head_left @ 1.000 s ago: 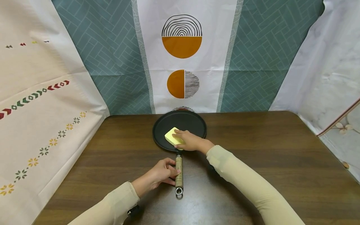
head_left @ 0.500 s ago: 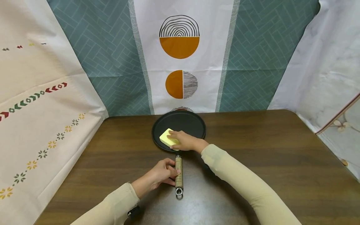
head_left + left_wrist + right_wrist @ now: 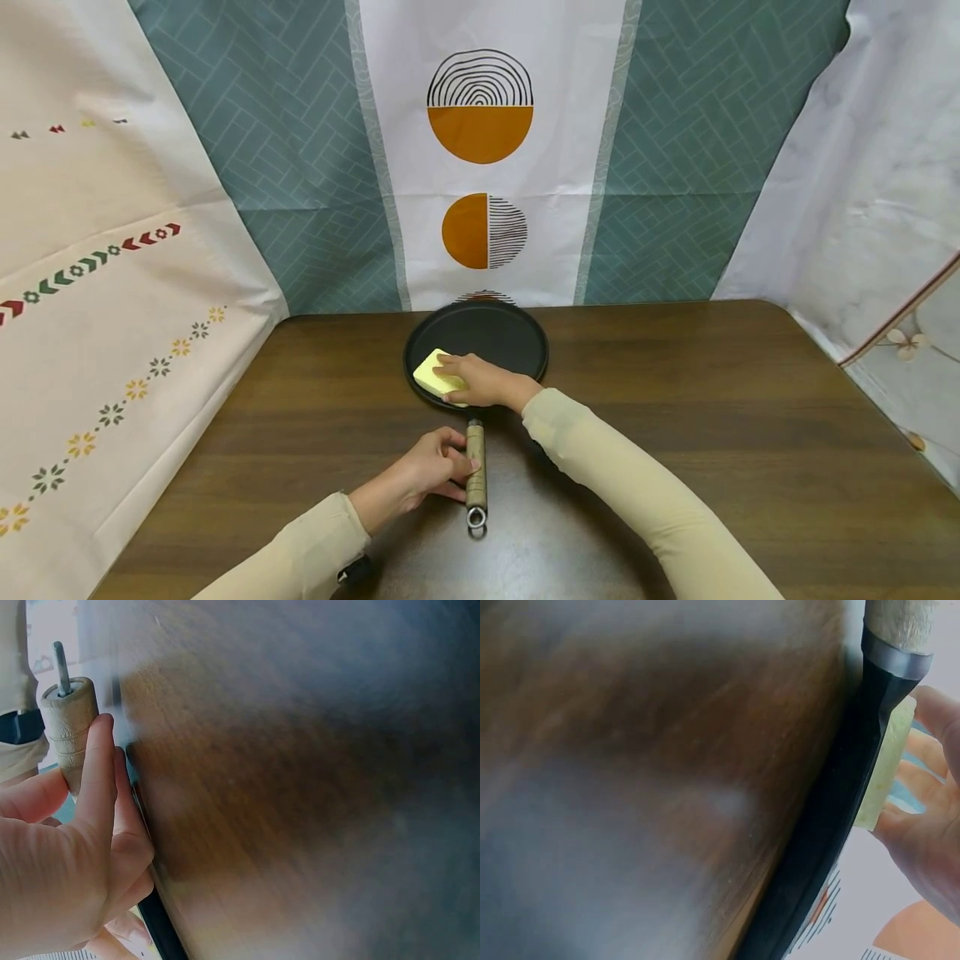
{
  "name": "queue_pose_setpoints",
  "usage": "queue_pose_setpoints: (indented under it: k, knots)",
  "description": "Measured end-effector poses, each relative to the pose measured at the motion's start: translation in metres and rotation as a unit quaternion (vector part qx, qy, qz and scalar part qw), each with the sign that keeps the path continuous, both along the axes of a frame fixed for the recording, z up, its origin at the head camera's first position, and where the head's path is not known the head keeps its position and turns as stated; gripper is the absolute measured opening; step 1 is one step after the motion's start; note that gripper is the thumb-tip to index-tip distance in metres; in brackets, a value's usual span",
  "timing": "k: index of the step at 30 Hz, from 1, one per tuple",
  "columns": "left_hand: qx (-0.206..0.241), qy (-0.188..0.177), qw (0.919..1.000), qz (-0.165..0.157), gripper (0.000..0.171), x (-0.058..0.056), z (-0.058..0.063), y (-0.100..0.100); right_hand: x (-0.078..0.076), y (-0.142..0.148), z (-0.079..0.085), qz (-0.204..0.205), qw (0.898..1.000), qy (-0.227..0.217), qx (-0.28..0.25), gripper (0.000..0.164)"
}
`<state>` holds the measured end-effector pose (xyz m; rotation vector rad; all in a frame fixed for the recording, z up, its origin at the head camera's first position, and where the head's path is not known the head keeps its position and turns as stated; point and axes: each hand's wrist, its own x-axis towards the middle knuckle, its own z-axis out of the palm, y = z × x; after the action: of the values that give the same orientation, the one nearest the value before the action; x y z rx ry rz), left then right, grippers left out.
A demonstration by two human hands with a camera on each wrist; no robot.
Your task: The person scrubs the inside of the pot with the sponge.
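A flat black pan (image 3: 498, 329) lies on the table, its wooden handle (image 3: 476, 487) pointing toward me. My left hand (image 3: 423, 471) grips that handle from the left, thumb on top; the left wrist view shows the handle (image 3: 71, 731) between thumb and fingers, with the metal ring at its end. On the pan's left front part sits a pale yellow sponge (image 3: 429, 375). My right hand (image 3: 480, 381) holds the sponge from above and the right, fingers spread over it. In the right wrist view the sponge (image 3: 886, 765) stands against the pan's surface, the palm side of the hand facing it.
The brown wooden table (image 3: 660, 400) reaches out on both sides of the pan. A patterned cloth (image 3: 315, 208) hangs right behind the table's far edge, close to the pan's back rim. Light cloths hang at the left (image 3: 112, 292) and right (image 3: 862, 208).
My right hand has slid the sponge leftward across the pan, from near its front middle to the left front. The left hand keeps its hold on the handle, and the pan stays about in place.
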<state>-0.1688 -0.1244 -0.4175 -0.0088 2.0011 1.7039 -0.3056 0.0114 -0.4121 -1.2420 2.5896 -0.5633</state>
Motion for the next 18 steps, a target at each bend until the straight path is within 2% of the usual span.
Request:
queue_pose_setpoints:
  k: [10, 18]
  knots:
    - [-0.002, -0.002, 1.0, 0.004, 0.04, 0.001, 0.0, 0.001, 0.004, -0.008, 0.0, -0.018, 1.0, -0.004, -0.009, 0.054]
    - [-0.003, -0.002, 0.9999, 0.01, 0.042, 0.001, 0.0, 0.002, 0.006, -0.018, 0.001, -0.054, 0.998, -0.003, -0.02, 0.052]
